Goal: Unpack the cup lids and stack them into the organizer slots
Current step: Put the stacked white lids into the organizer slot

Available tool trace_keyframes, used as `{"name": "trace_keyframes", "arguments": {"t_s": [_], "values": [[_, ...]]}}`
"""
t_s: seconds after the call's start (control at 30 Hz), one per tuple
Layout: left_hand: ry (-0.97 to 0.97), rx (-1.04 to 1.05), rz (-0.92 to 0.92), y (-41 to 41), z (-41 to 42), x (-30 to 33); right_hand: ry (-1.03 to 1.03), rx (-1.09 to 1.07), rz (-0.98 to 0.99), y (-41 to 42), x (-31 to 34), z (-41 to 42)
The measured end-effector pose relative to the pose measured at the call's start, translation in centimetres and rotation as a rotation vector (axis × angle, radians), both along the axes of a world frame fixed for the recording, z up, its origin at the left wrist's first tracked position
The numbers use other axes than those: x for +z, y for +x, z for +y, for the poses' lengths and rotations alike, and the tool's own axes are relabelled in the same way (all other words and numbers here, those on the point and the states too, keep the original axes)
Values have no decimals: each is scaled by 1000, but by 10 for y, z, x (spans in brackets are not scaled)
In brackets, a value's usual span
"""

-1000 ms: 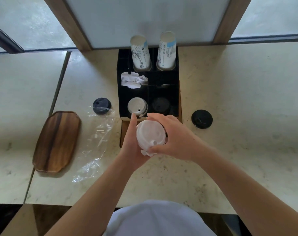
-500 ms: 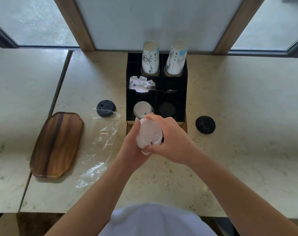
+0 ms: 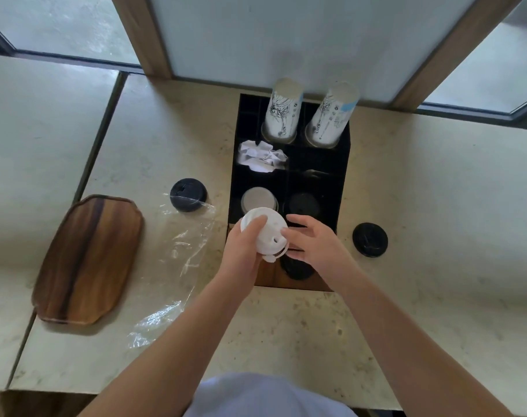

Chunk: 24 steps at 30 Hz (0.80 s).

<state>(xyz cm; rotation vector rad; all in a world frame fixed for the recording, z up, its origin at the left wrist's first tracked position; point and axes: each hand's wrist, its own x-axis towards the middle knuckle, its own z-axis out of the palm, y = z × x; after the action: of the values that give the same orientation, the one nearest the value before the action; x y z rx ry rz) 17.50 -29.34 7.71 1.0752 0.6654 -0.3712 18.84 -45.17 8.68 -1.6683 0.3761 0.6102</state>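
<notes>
My right hand (image 3: 311, 245) has loosened off the white lid stack (image 3: 266, 236), fingers now spread, fingertips perhaps just touching it. My left hand (image 3: 244, 248) grips the stack at frame centre, just below the black organizer (image 3: 340, 176).

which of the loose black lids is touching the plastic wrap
The black lid left of the organizer: the plastic wrap overlaps its near edge.
</notes>
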Motion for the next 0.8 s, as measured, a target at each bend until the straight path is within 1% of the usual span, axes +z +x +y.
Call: {"name": "trace_keyframes", "arguments": {"t_s": [0.03, 0.07, 0.13, 0.17, 0.27, 0.37, 0.47, 0.53, 0.6, 0.63, 0.7, 0.77, 0.8], "values": [[78, -6, -10, 2, 0, -3, 3, -34, 3, 4, -3, 3], [201, -11, -35, 4, 0, -7, -29, -47, -11, 8, -6, 6], [481, -24, -110, 10, 0, -15, -139, -20, -74, 18, -12, 13], [582, -28, -150, 13, 0, -16, -186, 1, -115, 24, -13, 17], [707, -58, -191, 28, -1, -20, -298, 37, -239, 52, -14, 27], [692, -138, -137, 47, 4, -28, -437, 123, -283, 87, -12, 31], [607, -118, 9, 62, 8, -30, -557, 286, -218, 113, -14, 31], [624, -112, 41, 70, 9, -32, -530, 319, -126, 124, -14, 34], [636, -172, 43, 78, 9, -29, -483, 343, 9, 133, -10, 42], [603, -191, 57, 83, 8, -28, -507, 403, 39, 137, -8, 44], [475, -200, 162, 92, 6, -24, -417, 299, 169, 142, 0, 53], [336, -160, 248, 101, 5, -22, -403, 317, 217, 143, 3, 55], [289, -135, 274, 103, 4, -20, -387, 329, 277, 145, 2, 56]]}}
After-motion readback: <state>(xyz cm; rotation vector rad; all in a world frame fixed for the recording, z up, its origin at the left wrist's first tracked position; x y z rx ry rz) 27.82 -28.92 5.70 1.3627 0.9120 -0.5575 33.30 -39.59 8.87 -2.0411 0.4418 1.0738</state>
